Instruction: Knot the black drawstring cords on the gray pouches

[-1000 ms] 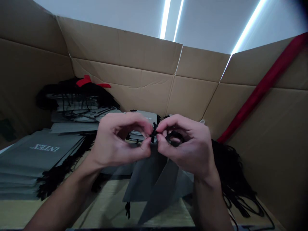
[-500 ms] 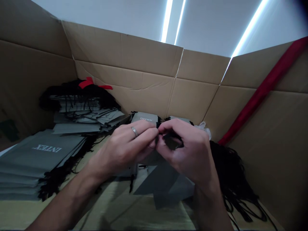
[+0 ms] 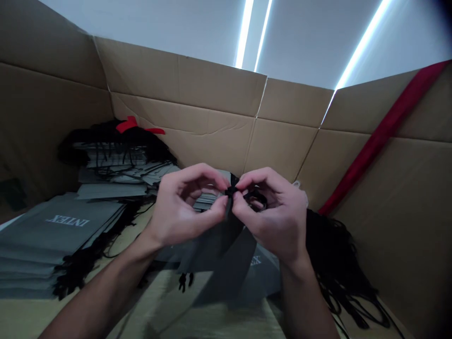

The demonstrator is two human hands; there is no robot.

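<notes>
Both hands meet in the middle of the view, above the table. My left hand (image 3: 187,207) and my right hand (image 3: 271,212) each pinch the black drawstring cord (image 3: 231,191) of a grey fabric bag (image 3: 226,263). The bag hangs down from the cord between my wrists, with white lettering partly showing on it. Two knotted cord ends (image 3: 183,281) dangle below the bag at the left.
Tall cardboard walls (image 3: 212,99) enclose the table on three sides; a red strip (image 3: 374,141) runs up the right wall. A stack of grey INTEX bags (image 3: 52,235) lies at the left, another pile (image 3: 116,165) behind it. Loose black cords (image 3: 339,268) heap at the right.
My left hand has turned back, palm toward me, after covering the cord half a second ago. The bag has shifted and hangs lower, its lettering now showing.
</notes>
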